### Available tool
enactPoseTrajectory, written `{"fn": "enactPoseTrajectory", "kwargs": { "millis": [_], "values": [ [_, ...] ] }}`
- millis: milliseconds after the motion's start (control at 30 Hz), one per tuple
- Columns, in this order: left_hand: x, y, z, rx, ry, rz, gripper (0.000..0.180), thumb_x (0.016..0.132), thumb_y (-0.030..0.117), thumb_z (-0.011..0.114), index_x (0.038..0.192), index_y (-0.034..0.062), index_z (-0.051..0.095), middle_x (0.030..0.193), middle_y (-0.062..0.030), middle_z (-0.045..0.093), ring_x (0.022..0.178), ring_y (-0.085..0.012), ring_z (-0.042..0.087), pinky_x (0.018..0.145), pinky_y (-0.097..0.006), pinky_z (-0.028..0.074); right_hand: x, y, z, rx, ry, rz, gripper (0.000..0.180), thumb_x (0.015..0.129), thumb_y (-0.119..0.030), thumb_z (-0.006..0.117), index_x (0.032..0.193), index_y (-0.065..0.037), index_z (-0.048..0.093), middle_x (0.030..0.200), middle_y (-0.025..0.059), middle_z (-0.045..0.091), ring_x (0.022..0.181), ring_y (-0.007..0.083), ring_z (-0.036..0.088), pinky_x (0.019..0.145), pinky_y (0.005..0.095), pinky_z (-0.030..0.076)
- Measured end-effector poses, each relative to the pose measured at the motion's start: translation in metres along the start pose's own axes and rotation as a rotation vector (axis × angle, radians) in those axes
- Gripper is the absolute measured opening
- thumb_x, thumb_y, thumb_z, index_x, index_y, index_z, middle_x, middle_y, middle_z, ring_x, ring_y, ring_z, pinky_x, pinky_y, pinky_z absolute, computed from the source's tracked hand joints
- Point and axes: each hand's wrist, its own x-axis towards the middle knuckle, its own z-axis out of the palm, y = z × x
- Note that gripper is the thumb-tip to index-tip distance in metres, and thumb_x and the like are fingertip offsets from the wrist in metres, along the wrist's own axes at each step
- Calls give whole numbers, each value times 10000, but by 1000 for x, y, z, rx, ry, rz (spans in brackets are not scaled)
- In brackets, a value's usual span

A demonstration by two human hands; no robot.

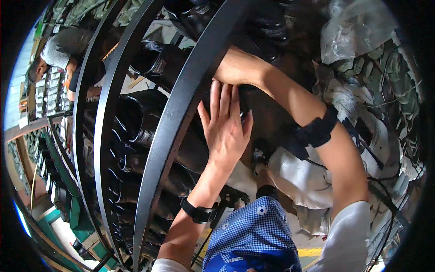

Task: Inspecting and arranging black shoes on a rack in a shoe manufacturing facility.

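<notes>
Co-worker: person in a grey top (68, 43), bent over at far left, past the rack
Rack: curved-looking black metal rails (183, 99), the widest one right by my hands
Black leather boots (154, 106): a whole column of them behind and between the rails, left of my hands
Left hand (225, 120): fingers long and slightly spread, thumb out, back of the hand up; it's all dark under there, so can't tell if I'm touching a boot
Right hand (232, 68): reaching in behind the widest rail, fingers hidden, so no clue if it's gripping anything
Apron: blue check with white flowers (249, 222), below my hands
Right forearm: black strap (319, 129) around it
White sacks (294, 174): lower right
Clear plastic bag (353, 36): upper right
</notes>
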Motion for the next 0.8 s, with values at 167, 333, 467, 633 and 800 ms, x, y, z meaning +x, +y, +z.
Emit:
{"fn": "enactPoseTrajectory", "kwargs": {
  "millis": [167, 333, 467, 633, 800],
  "values": [
    [-4, -3, 2, 37, -52, 52, 593, 825, 311, 560, 1318, 43, 370, 1426, -119, 259, 1325, -323, 213, 1053, -542, 155, -1, 2, -15, 364, -95, 183, 382, 834, -315, 565, 910, 59, 563, 798, 186, 619, 684, 259, 609, 619, 370, 461],
    [-8, -3, 1, 26, -90, 33, 604, 825, 308, 558, 1326, 40, 351, 1435, -124, 231, 1331, -330, 188, 1047, -562, 141, 8, 7, -9, 907, -214, 373, 185, 856, -216, 520, 802, -45, 476, 565, -2, 420, 409, 48, 292, 357, 229, 204],
    [-8, -1, 3, -1, -107, 33, 616, 828, 303, 552, 1335, 34, 328, 1434, -127, 228, 1330, -337, 184, 1046, -567, 136, 19, 25, 1, 1011, -264, 373, 182, 843, -133, 468, 662, -116, 460, 508, -27, 404, 383, 53, 289, 349, 230, 201],
    [-9, -3, 3, -17, -114, 16, 610, 834, 296, 539, 1341, 36, 320, 1439, -122, 217, 1333, -334, 177, 1052, -564, 118, 30, 27, 15, 1188, -148, 466, 57, 761, -89, 655, 756, -33, 652, 595, 9, 577, 430, 83, 467, 356, 218, 320],
    [-6, -1, 3, 19, -185, 37, 738, 715, 232, 645, 1349, 53, 314, 1447, -112, 199, 1336, -330, 166, 1059, -558, 102, 60, 14, -5, 899, -85, 378, 128, 782, -151, 591, 791, -37, 649, 593, 34, 581, 523, 105, 532, 491, 242, 419]
  ]
}}
